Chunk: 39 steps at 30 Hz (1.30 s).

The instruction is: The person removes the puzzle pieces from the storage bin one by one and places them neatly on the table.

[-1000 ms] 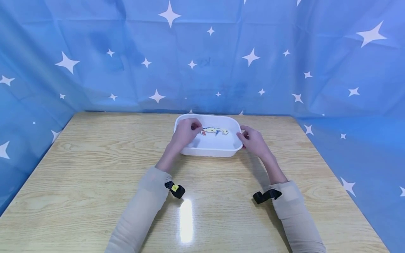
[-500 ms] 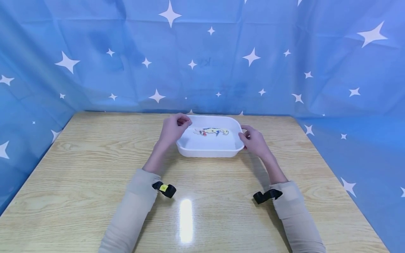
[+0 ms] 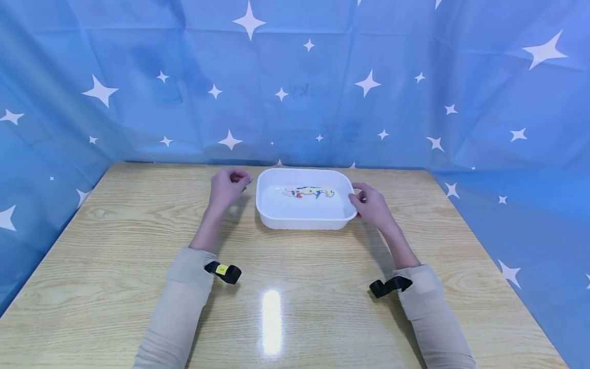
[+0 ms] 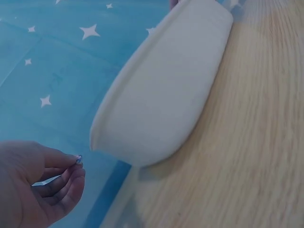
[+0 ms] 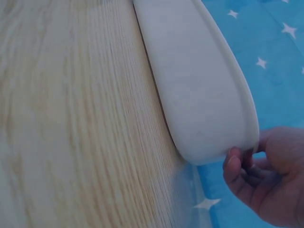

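Observation:
A white plastic basin [image 3: 295,224] with rounded corners stands toward the back of the table. On its floor lies a flat, painted figure [image 3: 310,192], long and yellowish with blue and red patches. My right hand [image 3: 370,205] grips the basin's right end, thumb on the rim and fingers beneath it on the outer wall. To the left of the basin, apart from it, my left hand [image 3: 226,187] is raised over the table. Between its thumb and fingers it pinches a tiny shiny piece [image 4: 79,160], bluish and silvery; most of the piece is hidden by the fingertips.
The wooden table [image 3: 313,287] carries a bright light reflection near the front. A blue curtain [image 3: 295,102] with white stars hangs behind the table and at both sides.
My left hand has moved out of the basin, over its left rim and leftward, uncovering the painted figure's left end. The right hand stays at the basin's right end.

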Motion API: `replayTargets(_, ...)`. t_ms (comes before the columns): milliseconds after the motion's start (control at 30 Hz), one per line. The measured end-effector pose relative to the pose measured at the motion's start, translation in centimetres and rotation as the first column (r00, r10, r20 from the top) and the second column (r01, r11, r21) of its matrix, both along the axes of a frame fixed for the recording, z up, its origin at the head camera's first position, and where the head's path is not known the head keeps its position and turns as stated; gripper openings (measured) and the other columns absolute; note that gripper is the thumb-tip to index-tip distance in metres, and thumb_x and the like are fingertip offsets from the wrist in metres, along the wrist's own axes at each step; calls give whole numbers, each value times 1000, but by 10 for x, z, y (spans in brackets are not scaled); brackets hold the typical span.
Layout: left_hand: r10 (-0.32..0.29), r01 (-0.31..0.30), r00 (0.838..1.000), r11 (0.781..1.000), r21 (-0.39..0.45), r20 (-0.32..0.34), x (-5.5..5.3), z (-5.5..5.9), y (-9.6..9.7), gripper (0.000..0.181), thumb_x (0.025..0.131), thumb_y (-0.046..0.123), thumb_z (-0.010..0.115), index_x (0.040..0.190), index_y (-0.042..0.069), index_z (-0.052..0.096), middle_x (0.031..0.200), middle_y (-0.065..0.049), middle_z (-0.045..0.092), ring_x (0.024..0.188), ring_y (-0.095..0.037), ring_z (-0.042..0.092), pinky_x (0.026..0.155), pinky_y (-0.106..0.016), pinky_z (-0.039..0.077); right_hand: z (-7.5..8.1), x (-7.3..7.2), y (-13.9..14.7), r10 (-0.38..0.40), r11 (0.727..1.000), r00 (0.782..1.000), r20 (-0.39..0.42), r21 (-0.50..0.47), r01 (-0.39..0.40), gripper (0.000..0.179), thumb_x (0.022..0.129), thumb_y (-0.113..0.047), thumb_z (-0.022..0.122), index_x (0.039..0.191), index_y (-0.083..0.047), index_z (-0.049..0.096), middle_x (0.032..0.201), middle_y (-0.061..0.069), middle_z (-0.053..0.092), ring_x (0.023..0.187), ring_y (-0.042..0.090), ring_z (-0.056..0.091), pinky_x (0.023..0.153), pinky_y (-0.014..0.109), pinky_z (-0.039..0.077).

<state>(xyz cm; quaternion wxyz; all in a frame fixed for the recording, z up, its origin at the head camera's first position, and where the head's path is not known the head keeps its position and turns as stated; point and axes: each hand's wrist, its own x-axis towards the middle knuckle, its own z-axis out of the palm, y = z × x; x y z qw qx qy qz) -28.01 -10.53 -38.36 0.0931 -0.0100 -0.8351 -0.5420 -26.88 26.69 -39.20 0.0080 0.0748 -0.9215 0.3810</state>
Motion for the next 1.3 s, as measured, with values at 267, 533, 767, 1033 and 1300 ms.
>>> replayTargets(267, 28, -17, 993, 995, -96, 114, -4, -17, -9, 17, 97, 10, 67, 104, -4, 71, 102, -18, 70, 84, -22, 62, 70, -26, 51, 1, 1, -2, -17, 1000, 1000, 6, -22, 17, 44, 104, -17, 55, 142, 4, 50, 87, 17, 62, 65, 29, 64, 54, 32, 55)
replayTargets(533, 20, 3, 988, 988, -152, 153, -11, -27, -10, 15, 96, 10, 68, 101, -4, 71, 99, -17, 68, 85, -25, 61, 70, -30, 50, 2, 3, -3, -18, 1000, 1000, 17, -23, 18, 44, 104, -17, 54, 143, 4, 49, 86, 16, 61, 65, 29, 64, 55, 33, 56)
replayTargets(767, 65, -35, 987, 979, -199, 145, -17, -33, -9, 15, 95, 9, 68, 101, -4, 71, 101, -20, 70, 91, -32, 64, 79, -40, 53, 3, 3, -3, -21, 1000, 1000, 15, -21, 21, 44, 105, -18, 54, 143, 4, 49, 86, 16, 61, 65, 28, 63, 56, 34, 56)
replayTargets(1033, 87, -50, 984, 972, -228, 155, -18, -35, -6, 16, 95, 8, 65, 102, -5, 69, 102, -22, 70, 93, -34, 65, 83, -43, 53, 5, 3, -2, -28, 999, 1000, 14, -17, 29, 43, 104, -18, 54, 141, 4, 50, 86, 16, 62, 65, 29, 64, 54, 29, 54)
replayTargets(1300, 72, -34, 984, 974, -224, 161, -18, -35, -9, 18, 95, 8, 65, 107, -6, 67, 104, -22, 69, 94, -33, 65, 84, -43, 53, 3, 2, -1, -26, 1000, 1000, 17, -15, 26, 43, 105, -18, 54, 141, 5, 51, 84, 15, 62, 62, 25, 63, 54, 28, 53)
